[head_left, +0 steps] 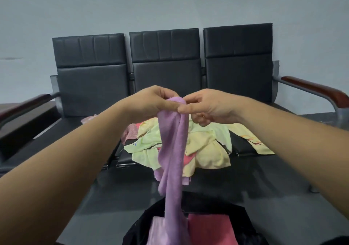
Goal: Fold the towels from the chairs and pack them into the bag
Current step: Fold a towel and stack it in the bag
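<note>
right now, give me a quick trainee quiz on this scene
1. True or false: the purple towel lies flat on the chairs.
2. Most towels in the pile are: A yellow, B blue, C black.
3. Fill in: the purple towel's lower end hangs over the open ___.
Key: 1 false, left hand and right hand hold it up; 2 A; 3 bag.

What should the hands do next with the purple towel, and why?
Probably slide the left hand and right hand apart along the top edge. Both pinch the purple towel close together, so it hangs bunched and narrow above the bag. Spreading it flat likely comes before any neat fold.
</note>
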`<state>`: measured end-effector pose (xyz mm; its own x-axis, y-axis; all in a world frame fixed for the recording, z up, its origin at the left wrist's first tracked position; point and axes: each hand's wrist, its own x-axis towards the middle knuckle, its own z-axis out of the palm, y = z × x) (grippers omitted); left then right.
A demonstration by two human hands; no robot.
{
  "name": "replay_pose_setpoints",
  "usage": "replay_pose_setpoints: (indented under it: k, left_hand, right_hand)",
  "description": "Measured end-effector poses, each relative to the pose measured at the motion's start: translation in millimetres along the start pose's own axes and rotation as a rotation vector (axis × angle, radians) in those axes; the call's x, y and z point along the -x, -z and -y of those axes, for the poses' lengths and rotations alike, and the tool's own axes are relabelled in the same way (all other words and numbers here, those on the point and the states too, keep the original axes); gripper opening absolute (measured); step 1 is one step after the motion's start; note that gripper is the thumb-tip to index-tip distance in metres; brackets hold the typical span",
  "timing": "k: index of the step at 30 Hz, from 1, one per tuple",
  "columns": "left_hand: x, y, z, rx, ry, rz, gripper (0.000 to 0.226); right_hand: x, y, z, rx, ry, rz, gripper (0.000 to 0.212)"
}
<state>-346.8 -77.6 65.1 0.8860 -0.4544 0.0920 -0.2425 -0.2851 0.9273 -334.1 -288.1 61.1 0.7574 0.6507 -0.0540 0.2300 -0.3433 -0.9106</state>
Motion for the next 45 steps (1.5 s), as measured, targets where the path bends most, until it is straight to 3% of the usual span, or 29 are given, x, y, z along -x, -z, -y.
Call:
replay_pose_setpoints:
  k: [3,6,9,13,17,22,27,34,37,39,40,42,43,45]
  left_hand:
    - [-2,2,14,0.163,-0.018,-0.084,0.025]
    - [3,2,25,0.210,0.005,-0.083,0.011]
    - [5,-4,30,0.136,0.020,-0.048,0.023]
    - [1,-7,24,-0.012,-0.004,-0.010,0.016]
    - [-2,-7,28,-0.087,0.079,0.039,0.011]
    - [0,11,57,-0.664,0.328,0.004,0.048]
    - [3,27,60,-0.961,0.258,-0.235,0.057]
    - [16,38,65,-1.177,0.429,-0.111,0.037]
    - [21,40,66,-1.143,0.432,-0.099,0.034]
    - [20,34,64,-0.977,0.368,-0.211,0.015]
    - [19,30,63,-0.781,0.329,-0.309,0.004]
    - [15,22,56,-0.264,0.247,-0.425,0.010]
    - [14,18,49,-0.025,0.213,-0.395,0.013]
    - [10,11,39,0.225,0.161,-0.280,0.022]
  right_hand:
    - [-7,4,-4,0.095,0.050,-0.153,0.023]
    - [-9,12,-12,-0.054,0.154,-0.317,0.015]
    - [-12,13,-20,-0.189,0.136,-0.271,0.018]
    - [-14,4,-22,-0.176,-0.015,-0.180,0.036]
    - [-17,11,-18,-0.055,0.069,-0.369,0.017]
    - [-11,36,-23,0.228,0.089,-0.690,0.015]
    - [-10,41,-45,0.398,0.036,-0.749,0.012]
    - [-10,61,-60,0.194,-0.040,-0.984,0.007]
    - [-5,63,-65,0.150,-0.075,-0.966,0.007]
    - [-5,60,-64,0.162,-0.060,-0.984,0.016]
    - [-5,59,-63,0.176,-0.047,-1.005,0.022]
    - [-6,54,-58,0.168,-0.026,-1.004,0.029]
    - [-6,49,-54,0.139,-0.020,-0.968,0.035]
    - [-6,35,-43,0.064,-0.016,-0.834,0.040]
